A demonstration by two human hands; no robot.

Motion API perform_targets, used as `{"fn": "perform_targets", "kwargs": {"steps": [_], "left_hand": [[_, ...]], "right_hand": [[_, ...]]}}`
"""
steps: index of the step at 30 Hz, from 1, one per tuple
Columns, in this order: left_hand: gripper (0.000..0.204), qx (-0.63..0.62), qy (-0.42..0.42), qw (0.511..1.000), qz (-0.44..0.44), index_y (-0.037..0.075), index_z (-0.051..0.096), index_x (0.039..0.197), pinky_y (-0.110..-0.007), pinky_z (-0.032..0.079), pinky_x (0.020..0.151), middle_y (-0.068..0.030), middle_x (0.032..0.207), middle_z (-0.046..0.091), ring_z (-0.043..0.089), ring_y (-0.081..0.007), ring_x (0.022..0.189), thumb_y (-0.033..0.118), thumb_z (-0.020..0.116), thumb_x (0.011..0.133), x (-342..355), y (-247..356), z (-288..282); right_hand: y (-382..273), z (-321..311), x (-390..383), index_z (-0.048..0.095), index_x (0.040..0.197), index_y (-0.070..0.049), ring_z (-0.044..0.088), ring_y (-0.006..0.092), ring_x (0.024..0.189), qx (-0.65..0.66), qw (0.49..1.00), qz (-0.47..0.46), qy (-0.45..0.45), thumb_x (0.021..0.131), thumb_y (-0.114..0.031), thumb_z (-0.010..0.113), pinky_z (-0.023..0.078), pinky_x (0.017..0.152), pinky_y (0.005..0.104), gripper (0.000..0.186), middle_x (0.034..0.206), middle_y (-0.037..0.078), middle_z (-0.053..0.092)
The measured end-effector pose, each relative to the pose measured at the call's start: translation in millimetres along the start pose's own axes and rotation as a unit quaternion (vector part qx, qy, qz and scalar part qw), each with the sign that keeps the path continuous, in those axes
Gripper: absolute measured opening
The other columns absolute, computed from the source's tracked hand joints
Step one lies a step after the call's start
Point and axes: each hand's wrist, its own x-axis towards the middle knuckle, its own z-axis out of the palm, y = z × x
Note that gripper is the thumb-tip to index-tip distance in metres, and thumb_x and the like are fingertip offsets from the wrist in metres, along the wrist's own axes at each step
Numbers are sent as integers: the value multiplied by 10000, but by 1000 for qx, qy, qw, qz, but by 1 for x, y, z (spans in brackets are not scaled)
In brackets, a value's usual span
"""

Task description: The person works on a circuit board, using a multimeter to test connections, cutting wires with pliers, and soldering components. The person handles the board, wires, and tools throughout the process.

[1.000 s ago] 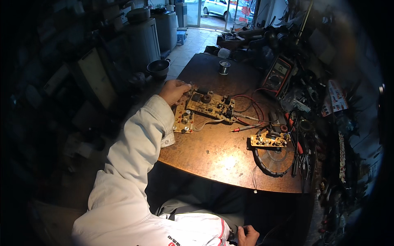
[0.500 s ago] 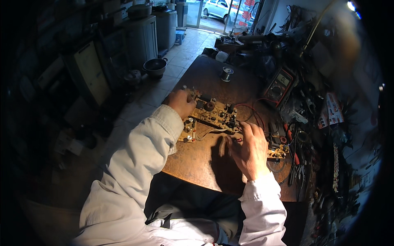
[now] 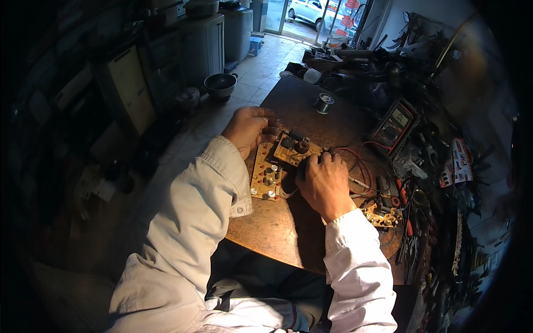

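A tan circuit board point(image 3: 291, 148) with dark parts lies tilted on the brown worktable point(image 3: 277, 227). My left hand point(image 3: 251, 129) grips its far left end, fingers curled over the edge. My right hand point(image 3: 325, 182) rests closed on the board's near right side, covering part of it. A second, narrower board point(image 3: 265, 178) lies just left of my right hand, joined by pale wires. Red leads point(image 3: 355, 161) curl out to the right of my right hand.
A multimeter point(image 3: 392, 125) leans at the right. A solder spool point(image 3: 324, 102) sits farther back. A small board on a copper coil point(image 3: 383, 216) and several hand tools point(image 3: 413, 233) crowd the right edge. A metal pot point(image 3: 220, 84) stands on the tiled floor.
My right hand came up from below the table and now sits on the board. My left hand stayed on the board's far end, and the board has turned slightly.
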Motion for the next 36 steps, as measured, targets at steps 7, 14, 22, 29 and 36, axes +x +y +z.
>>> {"fn": "perform_targets", "kwargs": {"steps": [7,14,22,29,36], "left_hand": [[281,-95,31,995,-3,-84,551,1200,-318,627,757,-172,1058,689,702,-225,871,-96,463,933,-4,5,2],[395,-46,19,999,-15,-96,485,1293,-385,635,860,-219,1169,656,707,-296,1001,-139,444,903,-1,-2,15],[277,37,-6,998,-45,-70,508,1287,-326,612,745,-199,1110,677,706,-217,879,5,491,1021,-9,-1,27],[102,60,-58,995,-45,37,621,1082,-218,408,491,-63,860,648,567,-77,588,114,567,1042,-11,-9,20],[121,115,-42,992,-44,22,638,1010,-239,350,447,-50,785,618,509,-77,557,139,612,1002,-9,-13,30]], "right_hand": [[26,-8,8,608,906,1,681,386,746,105,969,149,167,1045,-281,527,550,659,490,324,858,219,685],[82,13,-1,566,854,24,377,150,590,408,812,251,333,1105,-343,464,339,548,359,456,623,56,459],[88,-11,-7,583,903,27,384,94,707,581,684,290,331,1019,-258,545,339,625,307,311,752,-22,469],[107,-41,-4,569,879,-60,396,84,606,621,644,289,340,977,-233,564,340,542,272,198,741,-26,477],[110,-95,-6,619,1116,-32,672,213,910,799,425,263,335,1032,-205,450,558,827,381,257,1039,89,689]]}}
